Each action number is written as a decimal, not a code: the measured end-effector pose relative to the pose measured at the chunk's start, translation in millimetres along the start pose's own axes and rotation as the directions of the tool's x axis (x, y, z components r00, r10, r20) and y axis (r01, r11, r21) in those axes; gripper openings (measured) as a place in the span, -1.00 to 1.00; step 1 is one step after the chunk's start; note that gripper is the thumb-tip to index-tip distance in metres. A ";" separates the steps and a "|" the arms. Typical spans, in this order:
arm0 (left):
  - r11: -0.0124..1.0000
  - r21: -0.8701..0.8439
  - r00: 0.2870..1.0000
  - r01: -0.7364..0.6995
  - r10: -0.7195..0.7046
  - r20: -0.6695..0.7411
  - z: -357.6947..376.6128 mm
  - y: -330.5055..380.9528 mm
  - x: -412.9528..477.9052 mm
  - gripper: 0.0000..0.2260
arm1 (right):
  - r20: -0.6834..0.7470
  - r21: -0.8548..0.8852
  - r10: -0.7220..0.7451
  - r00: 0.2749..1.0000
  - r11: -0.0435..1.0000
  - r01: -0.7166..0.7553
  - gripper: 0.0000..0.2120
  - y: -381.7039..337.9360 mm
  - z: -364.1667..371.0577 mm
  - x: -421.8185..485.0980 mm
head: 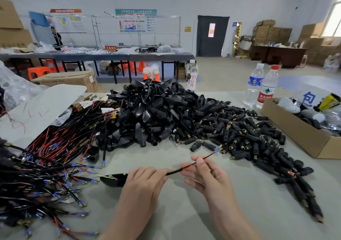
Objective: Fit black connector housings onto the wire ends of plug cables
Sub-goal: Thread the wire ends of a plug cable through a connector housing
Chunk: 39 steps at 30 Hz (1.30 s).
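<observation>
Two hands (145, 182) (204, 177); one held cable (191, 165); three bottles (191, 77) (254, 84) (267, 90); one open box (295, 129) on table; housings (156, 110) uncountable.

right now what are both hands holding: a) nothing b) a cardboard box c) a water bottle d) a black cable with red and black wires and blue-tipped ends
d: the left hand grips the cable by its black sheath and the right hand pinches its split wires, with the blue-tipped ends pointing toward the connector pile.

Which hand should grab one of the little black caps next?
Probably the right hand: the small housings lie just beyond it, while the left hand grips the cable steady.
</observation>
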<state>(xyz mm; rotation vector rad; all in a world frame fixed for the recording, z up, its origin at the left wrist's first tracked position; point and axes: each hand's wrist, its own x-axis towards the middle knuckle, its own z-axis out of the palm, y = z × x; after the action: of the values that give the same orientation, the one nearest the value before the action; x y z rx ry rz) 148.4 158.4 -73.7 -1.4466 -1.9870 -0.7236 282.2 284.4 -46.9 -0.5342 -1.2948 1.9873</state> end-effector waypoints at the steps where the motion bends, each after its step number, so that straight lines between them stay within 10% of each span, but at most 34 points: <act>1: 1.000 0.016 1.000 0.012 -0.012 -0.009 -0.2 -1.3 0.0 -0.73 | -0.026 0.011 -0.010 1.000 1.000 0.011 -0.66 -0.4 -1.8 0.9; 14: 0.952 -0.269 0.988 0.145 -0.126 0.087 -10.2 26.5 2.3 -0.67 | 0.065 -0.043 0.044 0.997 0.998 -0.041 -0.71 -3.0 -3.5 -2.1; 25: 0.649 -0.637 0.908 0.416 -0.337 0.249 15.5 51.3 15.0 -0.90 | 0.032 -0.265 -0.018 0.999 0.964 0.025 -0.81 -8.4 -8.9 -5.8; 30: 0.349 -0.744 0.782 0.570 -0.508 0.361 21.8 45.5 15.8 -0.80 | -0.135 -0.446 -0.119 0.984 0.894 0.047 -0.75 -14.2 -27.2 8.7; 33: 0.286 -0.767 0.769 0.574 -0.509 0.386 20.9 44.8 17.0 -0.85 | -0.160 -0.708 -0.261 0.952 0.703 0.074 -0.82 -17.7 -42.8 38.9; 39: 0.301 -0.737 0.768 0.605 -0.466 0.439 19.4 43.0 16.7 -0.81 | -0.032 -0.994 -0.193 0.981 -0.094 -0.051 -0.60 -13.0 -58.1 102.0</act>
<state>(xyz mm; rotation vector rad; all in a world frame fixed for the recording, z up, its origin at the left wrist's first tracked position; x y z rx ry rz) 182.9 194.6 -71.1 -1.2296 -2.3659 -2.2647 256.2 399.2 -56.1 -1.2296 -2.5135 0.3080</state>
